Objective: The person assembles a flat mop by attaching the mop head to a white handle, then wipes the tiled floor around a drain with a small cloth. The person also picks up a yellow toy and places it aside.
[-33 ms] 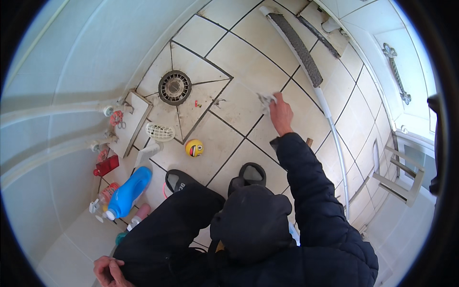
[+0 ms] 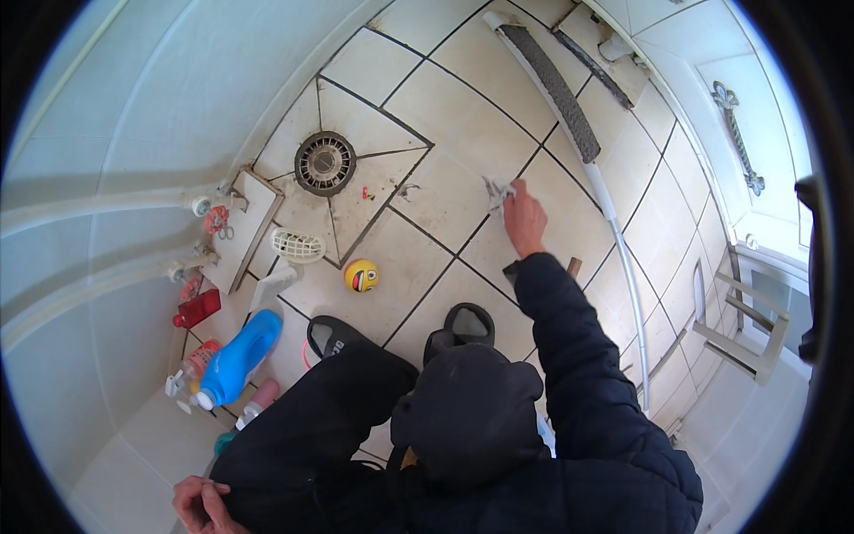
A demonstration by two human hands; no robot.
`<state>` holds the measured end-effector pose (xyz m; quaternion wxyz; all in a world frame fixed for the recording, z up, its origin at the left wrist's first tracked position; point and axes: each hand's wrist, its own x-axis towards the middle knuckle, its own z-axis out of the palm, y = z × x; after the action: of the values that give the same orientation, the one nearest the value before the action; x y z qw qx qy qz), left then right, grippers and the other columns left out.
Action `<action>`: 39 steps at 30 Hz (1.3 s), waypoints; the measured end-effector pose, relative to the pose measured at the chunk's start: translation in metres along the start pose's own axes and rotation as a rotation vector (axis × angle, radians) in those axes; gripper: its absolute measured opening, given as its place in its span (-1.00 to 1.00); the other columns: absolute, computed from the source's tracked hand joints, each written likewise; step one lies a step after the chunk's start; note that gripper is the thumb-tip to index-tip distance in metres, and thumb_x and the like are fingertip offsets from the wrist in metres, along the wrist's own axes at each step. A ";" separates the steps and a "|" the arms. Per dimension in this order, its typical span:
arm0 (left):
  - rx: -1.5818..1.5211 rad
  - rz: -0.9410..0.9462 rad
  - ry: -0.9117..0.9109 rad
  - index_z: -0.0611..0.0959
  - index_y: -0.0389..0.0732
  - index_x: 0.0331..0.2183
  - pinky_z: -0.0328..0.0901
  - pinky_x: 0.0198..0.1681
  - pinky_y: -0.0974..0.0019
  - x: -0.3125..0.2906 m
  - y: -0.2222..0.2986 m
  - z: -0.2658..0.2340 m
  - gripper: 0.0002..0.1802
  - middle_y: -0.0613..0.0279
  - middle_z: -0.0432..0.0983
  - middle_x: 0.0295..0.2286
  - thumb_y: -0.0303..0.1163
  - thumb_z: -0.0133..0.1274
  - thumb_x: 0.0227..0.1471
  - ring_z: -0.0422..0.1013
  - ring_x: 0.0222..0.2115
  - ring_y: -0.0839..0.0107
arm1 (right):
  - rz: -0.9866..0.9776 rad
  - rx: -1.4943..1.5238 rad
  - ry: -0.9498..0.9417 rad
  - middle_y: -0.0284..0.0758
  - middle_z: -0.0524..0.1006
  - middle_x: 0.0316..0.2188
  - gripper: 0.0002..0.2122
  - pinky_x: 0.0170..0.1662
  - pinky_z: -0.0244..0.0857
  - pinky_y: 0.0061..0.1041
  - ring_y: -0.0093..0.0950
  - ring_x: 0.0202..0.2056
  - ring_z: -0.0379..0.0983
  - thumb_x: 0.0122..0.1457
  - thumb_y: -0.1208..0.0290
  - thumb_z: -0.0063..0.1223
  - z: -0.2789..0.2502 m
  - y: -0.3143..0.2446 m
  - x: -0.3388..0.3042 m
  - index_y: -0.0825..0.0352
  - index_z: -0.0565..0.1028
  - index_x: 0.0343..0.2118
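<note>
Cream tiles crossed by a grid of black lines make up the floor (image 2: pixel 471 107), with a dark, slotted ring pattern on the drain (image 2: pixel 326 164) and a whitish-grey wad (image 2: pixel 496 192). The ball (image 2: pixel 361 275) is yellow with a printed face in black, white and red; the large bottle (image 2: pixel 242 356) is bright blue, its cap (image 2: pixel 206 400) white. The sleeve (image 2: pixel 578 329) is navy, the slippers (image 2: pixel 471 324) black with grey insoles, the mop pad (image 2: pixel 560 93) speckled grey.

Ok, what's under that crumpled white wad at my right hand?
Pale floor tile and a dark joint show around the wad; it and your right hand hide whatever lies directly beneath.
</note>
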<state>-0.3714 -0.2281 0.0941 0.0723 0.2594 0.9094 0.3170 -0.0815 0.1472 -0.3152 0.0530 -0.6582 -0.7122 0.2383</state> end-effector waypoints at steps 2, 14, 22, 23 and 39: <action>-0.016 0.008 0.009 0.50 -0.31 -0.27 0.21 -0.25 0.42 0.000 0.001 0.002 -0.95 0.18 0.36 -0.38 -0.56 -0.06 0.20 0.29 -0.42 0.50 | -0.063 -0.117 0.059 -0.22 0.59 -0.47 -0.81 -0.44 0.38 -0.08 -0.16 -0.39 0.59 0.28 0.38 -0.08 0.021 -0.013 -0.016 0.22 0.39 -0.08; -0.027 -0.010 0.010 0.49 -0.29 -0.28 0.20 -0.26 0.44 -0.007 0.008 -0.001 -0.96 0.19 0.36 -0.37 -0.55 -0.03 0.20 0.29 -0.43 0.50 | -0.482 0.411 -0.272 -0.16 0.55 -0.46 -0.81 -0.34 0.39 -0.14 -0.10 -0.39 0.54 0.21 0.30 0.06 0.009 -0.083 -0.065 0.23 0.46 -0.16; -0.013 0.015 0.015 0.49 -0.29 -0.29 0.21 -0.25 0.44 -0.006 0.008 -0.002 -0.97 0.19 0.36 -0.38 -0.57 -0.04 0.19 0.30 -0.44 0.50 | -0.850 -0.011 -0.174 -0.24 0.50 -0.27 -0.64 -0.22 0.40 -0.29 -0.27 -0.24 0.47 0.04 0.29 0.25 -0.008 -0.108 -0.104 0.26 0.49 -0.10; -0.021 0.009 0.012 0.49 -0.29 -0.29 0.21 -0.25 0.44 -0.007 0.009 -0.002 -0.97 0.18 0.36 -0.38 -0.57 -0.04 0.19 0.30 -0.44 0.50 | -0.935 0.070 -0.085 -0.24 0.49 -0.24 -0.62 -0.18 0.39 -0.29 -0.27 -0.20 0.45 0.02 0.30 0.26 -0.002 -0.118 -0.103 0.26 0.49 -0.09; -0.138 0.034 0.007 0.51 -0.31 -0.27 0.27 -0.28 0.43 -0.014 0.013 -0.006 -0.91 0.15 0.39 -0.39 -0.62 -0.04 0.15 0.35 -0.46 0.46 | -0.174 1.059 -1.194 -0.28 0.47 0.00 -0.37 -0.14 0.41 -0.50 -0.51 -0.07 0.43 0.07 0.30 0.34 -0.006 -0.157 -0.110 0.35 0.30 0.17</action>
<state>-0.3556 -0.2305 0.1061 0.0816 0.2684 0.8810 0.3809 -0.2084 0.0399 -0.2197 -0.0133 -0.2490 -0.4613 0.8515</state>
